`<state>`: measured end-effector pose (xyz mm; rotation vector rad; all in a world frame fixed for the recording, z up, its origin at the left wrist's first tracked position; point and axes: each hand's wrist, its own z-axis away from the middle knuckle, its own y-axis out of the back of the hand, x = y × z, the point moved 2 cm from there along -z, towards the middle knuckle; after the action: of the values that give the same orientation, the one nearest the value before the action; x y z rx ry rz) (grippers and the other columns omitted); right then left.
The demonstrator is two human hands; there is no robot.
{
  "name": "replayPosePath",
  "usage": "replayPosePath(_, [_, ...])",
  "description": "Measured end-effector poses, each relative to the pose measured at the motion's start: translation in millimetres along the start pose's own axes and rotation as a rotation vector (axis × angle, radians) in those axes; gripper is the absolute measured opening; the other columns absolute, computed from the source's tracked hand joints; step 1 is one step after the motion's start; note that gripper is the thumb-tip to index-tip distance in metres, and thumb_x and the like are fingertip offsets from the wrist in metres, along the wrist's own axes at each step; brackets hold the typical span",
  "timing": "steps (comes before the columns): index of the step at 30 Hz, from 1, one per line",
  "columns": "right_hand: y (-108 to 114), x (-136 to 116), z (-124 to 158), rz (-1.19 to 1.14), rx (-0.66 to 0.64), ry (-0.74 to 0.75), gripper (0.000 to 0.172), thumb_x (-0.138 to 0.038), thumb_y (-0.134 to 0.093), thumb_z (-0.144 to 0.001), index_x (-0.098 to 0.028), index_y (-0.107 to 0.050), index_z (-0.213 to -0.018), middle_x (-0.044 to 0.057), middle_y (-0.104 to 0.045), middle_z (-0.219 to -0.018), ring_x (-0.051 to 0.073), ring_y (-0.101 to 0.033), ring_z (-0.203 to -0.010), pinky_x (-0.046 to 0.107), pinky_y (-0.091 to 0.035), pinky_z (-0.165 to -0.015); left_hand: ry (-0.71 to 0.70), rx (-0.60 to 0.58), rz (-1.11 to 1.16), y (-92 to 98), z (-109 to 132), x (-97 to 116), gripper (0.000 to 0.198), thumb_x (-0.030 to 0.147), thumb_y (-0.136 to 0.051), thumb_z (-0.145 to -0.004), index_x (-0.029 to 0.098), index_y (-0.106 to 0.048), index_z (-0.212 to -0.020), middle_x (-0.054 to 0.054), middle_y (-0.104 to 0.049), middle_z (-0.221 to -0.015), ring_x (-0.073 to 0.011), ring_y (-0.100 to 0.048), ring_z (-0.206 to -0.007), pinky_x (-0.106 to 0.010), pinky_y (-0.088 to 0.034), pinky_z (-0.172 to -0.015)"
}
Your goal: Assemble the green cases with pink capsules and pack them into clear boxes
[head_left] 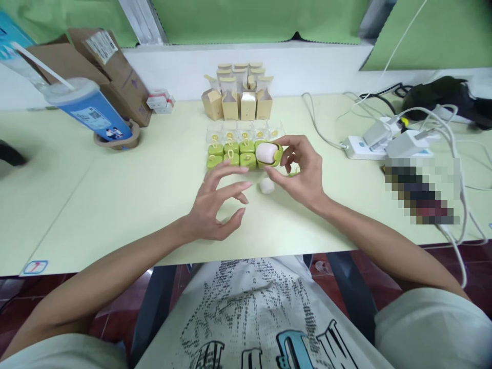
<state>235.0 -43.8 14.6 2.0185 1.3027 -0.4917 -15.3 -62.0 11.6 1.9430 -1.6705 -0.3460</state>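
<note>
My right hand (302, 171) grips a green case (279, 154) with a white rounded piece (266, 152) showing inside it, at the right end of a group of green cases. My left hand (221, 202) is raised just left of it, fingers spread, holding nothing. Several small green cases (231, 160) with loops stand in two rows beyond my left fingertips. Between my hands a second white piece (267, 185) lies on the table. Part of another green item (294, 172) shows behind my right fingers.
Behind the cases are a clear tray (245, 132) and several open cardboard boxes (229, 105). A blue cup (94, 113) and a brown carton (125, 82) stand at left. At right lie a power strip (355, 147), cables and a pixelated object (421, 192).
</note>
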Motion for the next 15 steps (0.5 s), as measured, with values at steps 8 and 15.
replayPosePath(8, [-4, -11, 3, 0.071, -0.098, 0.211, 0.040, -0.033, -0.085, -0.092, -0.027, -0.070, -0.129, 0.004, -0.079, -0.112, 0.018, -0.067, -0.081, 0.034, -0.056, -0.063, 0.037, 0.004, -0.102, -0.4, 0, -4, 0.080, 0.026, -0.068, -0.101, 0.027, -0.039, -0.175, -0.016, -0.074, -0.150, -0.0375, -0.056, -0.159, -0.070, -0.052, -0.126])
replayPosePath(15, [30, 34, -27, 0.120, 0.127, -0.030, 0.041, -0.040, -0.083, -0.093, -0.028, -0.067, -0.129, 0.006, -0.076, -0.126, 0.026, -0.075, -0.114, 0.042, -0.069, -0.094, -0.052, 0.121, -0.100, 2.7, 3, -4, 0.044, 0.004, -0.065, -0.084, 0.021, -0.071, -0.124, 0.002, -0.072, -0.074, -0.0251, -0.074, -0.089, -0.047, -0.061, -0.090])
